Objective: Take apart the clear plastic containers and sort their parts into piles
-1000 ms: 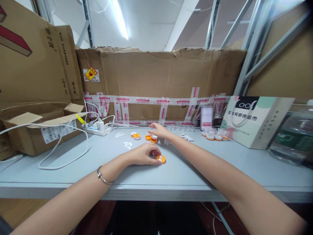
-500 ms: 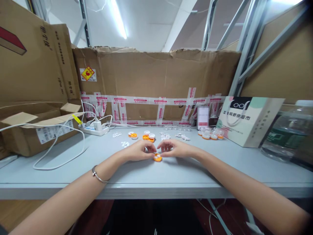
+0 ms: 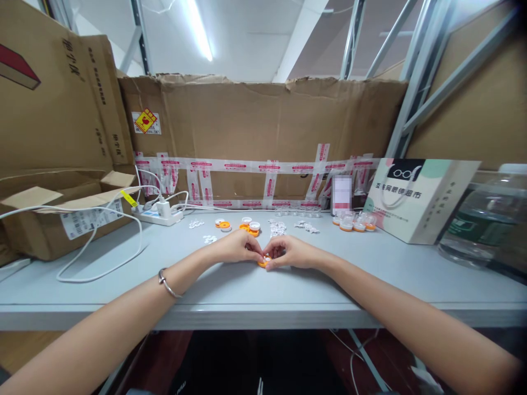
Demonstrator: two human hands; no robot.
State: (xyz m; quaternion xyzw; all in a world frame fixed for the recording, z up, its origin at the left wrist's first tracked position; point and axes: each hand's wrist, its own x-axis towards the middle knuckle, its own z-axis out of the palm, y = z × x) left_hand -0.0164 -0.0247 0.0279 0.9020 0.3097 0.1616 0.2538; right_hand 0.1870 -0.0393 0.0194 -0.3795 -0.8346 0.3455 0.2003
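A small orange round part with white pieces in it rests on the desk between my hands. At its left rim, the thumb and fingertips of my left hand are pinched together. What they pinch is too small to make out. My right hand grips the part's right side, thumb in front and bent fingers behind. Just beyond my hands sits a group of orange and white round parts. Small clear or white pieces lie behind my right hand, and small white pieces lie left of my left hand.
Orange-based clear-topped pieces stand at the right, near a paper bag and a water bottle. At left are a power strip, loose white cable and an open carton. A large taped cardboard sheet closes the back.
Both hands have closed in on the orange round part. My left fingertips have come together at its rim, and my right thumb has moved down and left onto its front.
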